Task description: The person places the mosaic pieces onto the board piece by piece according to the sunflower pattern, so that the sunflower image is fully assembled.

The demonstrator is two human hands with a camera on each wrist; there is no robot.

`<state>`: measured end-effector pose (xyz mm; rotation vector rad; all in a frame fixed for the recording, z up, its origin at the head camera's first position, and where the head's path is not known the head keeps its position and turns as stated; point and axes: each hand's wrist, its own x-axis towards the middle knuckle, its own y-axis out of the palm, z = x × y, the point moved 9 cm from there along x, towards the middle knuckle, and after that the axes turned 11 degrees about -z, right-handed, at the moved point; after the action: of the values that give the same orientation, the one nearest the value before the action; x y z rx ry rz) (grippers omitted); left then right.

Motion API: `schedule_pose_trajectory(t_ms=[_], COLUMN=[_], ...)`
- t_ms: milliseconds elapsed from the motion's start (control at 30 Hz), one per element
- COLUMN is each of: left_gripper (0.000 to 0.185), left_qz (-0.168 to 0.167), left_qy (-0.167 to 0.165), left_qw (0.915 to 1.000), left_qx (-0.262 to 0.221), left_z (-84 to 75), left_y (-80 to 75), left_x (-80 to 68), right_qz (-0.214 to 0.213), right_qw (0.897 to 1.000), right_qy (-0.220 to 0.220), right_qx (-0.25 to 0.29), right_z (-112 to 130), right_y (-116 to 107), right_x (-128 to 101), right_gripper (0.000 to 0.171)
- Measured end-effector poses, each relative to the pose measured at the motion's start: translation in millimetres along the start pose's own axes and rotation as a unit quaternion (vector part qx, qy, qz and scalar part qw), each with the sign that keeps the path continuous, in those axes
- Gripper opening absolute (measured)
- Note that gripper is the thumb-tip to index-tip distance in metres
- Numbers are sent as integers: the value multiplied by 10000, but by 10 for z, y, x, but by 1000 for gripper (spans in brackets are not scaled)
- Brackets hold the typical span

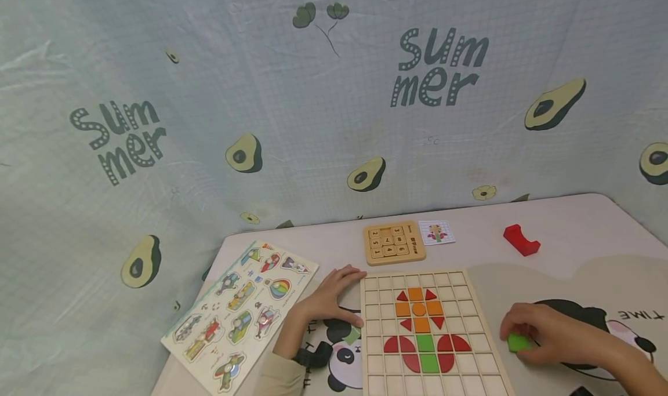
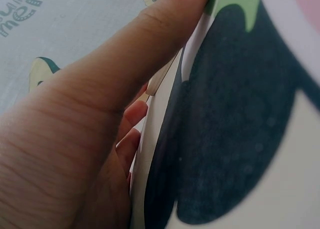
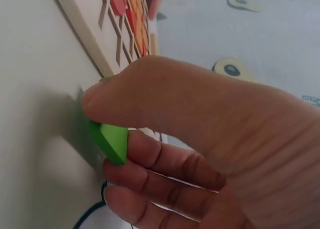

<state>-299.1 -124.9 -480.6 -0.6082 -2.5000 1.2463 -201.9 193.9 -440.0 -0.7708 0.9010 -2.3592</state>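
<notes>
A wooden grid board (image 1: 461,310) lies in the middle of the table in the head view. Orange, red and green flat pieces (image 1: 429,362) form a flower-like pattern in its cells. My left hand (image 1: 330,297) rests at the board's left edge, thumb and fingers spread along it. To the right of the board, my right hand (image 1: 543,332) pinches a green block (image 1: 519,342) low over the table mat. In the right wrist view the thumb and fingers hold the green block (image 3: 112,141); part of its shape is hidden behind the thumb.
Behind the board lie a wooden number slide puzzle (image 1: 395,244) and a small pattern card (image 1: 437,232). A red arch block (image 1: 521,240) sits at the back right. At left is a picture puzzle board (image 1: 245,320). A printed cloth (image 1: 313,106) hangs behind the table.
</notes>
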Motion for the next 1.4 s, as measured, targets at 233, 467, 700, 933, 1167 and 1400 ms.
schedule_pose_trajectory(t_ms=[233, 467, 700, 933, 1167, 1400], left_gripper=[94, 94, 94, 94, 94, 95], left_qz=[-44, -45, -34, -17, 15, 9], left_qy=[-51, -36, 20, 38, 58, 21], left_qw=[10000, 10000, 10000, 10000, 10000, 10000], left_qx=[-57, -40, -34, -46, -25, -64], left_z=[11, 26, 16, 21, 25, 13], left_y=[-10, 0, -2, 3, 17, 9], left_x=[-24, -18, -4, 1, 8, 2], right_qz=[17, 160, 456, 971, 1061, 823], right_qw=[9989, 9981, 9973, 9865, 9866, 9889], right_qy=[-425, -394, -334, 968, 431, -261], right_qx=[172, 447, 475, 900, 1162, 1212], right_z=[183, 339, 480, 498, 689, 783], right_y=[99, 253, 471, 702, 845, 932], right_x=[115, 222, 289, 288, 329, 359], right_gripper=[31, 23, 21, 20, 15, 17])
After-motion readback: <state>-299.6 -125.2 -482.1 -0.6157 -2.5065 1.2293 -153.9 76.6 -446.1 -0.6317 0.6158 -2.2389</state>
